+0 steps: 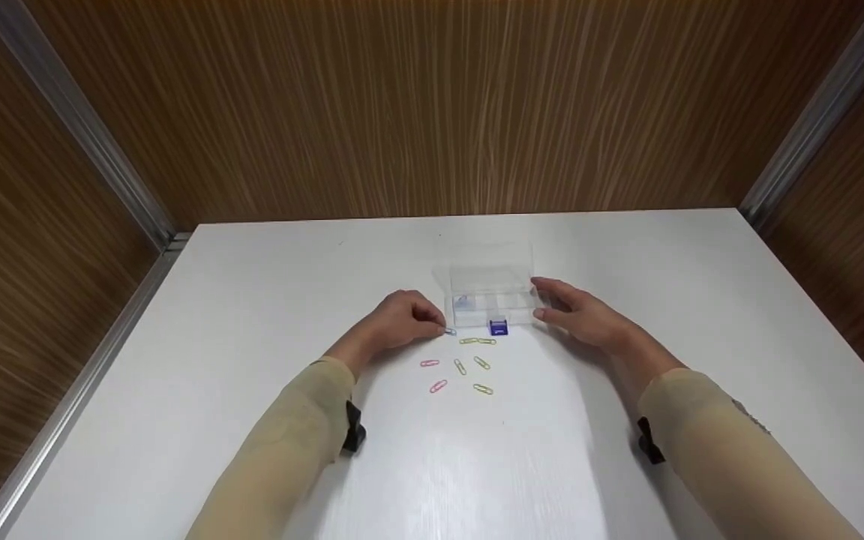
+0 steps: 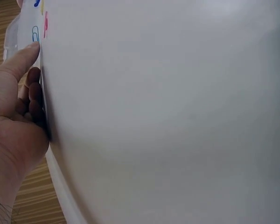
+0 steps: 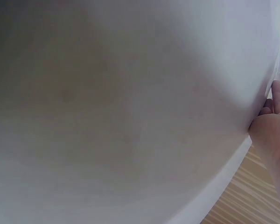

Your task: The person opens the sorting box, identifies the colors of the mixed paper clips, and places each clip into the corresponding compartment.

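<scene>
A clear plastic compartment box (image 1: 490,292) with a blue latch (image 1: 499,328) lies on the white table (image 1: 252,337), and something bluish shows in its left compartment. My left hand (image 1: 424,321) rests on the table at the box's front left corner with its fingers loosely curled. Its thumb (image 2: 25,58) points at a blue paper clip (image 2: 35,33) just beyond the tip and does not pinch it. My right hand (image 1: 552,301) touches the box's right end, thumb toward the back and fingers toward the front. Several pink and yellow-green paper clips (image 1: 460,367) lie scattered in front of the box.
Wood-grain walls (image 1: 432,112) with metal corner strips enclose the table on three sides. The table's left edge (image 1: 79,390) borders a metal rail. Bare white tabletop (image 1: 477,465) extends toward me between my forearms.
</scene>
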Action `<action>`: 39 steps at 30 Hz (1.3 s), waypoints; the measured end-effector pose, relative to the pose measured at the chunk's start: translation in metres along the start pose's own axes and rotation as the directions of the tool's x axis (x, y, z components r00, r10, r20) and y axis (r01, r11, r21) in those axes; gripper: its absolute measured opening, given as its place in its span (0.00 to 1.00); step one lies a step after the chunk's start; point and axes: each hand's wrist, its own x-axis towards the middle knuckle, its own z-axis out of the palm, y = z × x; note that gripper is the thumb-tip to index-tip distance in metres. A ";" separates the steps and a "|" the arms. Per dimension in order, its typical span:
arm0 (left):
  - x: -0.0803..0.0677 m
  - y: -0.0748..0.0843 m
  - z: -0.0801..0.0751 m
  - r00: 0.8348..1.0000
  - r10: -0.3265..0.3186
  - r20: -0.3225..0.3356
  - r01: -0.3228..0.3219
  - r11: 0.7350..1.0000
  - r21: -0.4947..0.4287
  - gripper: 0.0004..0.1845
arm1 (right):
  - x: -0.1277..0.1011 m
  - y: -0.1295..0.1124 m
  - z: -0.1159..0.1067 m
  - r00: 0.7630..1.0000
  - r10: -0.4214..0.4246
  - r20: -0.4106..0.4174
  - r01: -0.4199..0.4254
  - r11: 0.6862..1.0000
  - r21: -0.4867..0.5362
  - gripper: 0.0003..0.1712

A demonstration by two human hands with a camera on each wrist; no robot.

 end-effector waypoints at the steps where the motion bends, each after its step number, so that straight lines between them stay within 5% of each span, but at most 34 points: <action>1: 0.000 0.000 0.000 1.000 -0.001 0.000 0.001 1.000 -0.002 0.02 | 0.000 0.000 0.000 1.000 -0.005 0.002 0.005 1.000 0.004 0.42; 23: -0.002 0.004 -0.007 0.998 -0.068 -0.002 0.067 0.992 -0.108 0.03 | -0.001 0.000 0.000 1.000 0.002 0.007 -0.002 1.000 -0.004 0.43; 39: 0.006 0.018 -0.013 0.996 -0.047 -0.081 0.033 0.985 -0.171 0.05 | 0.000 0.000 0.002 1.000 -0.021 0.001 0.021 1.000 -0.012 0.42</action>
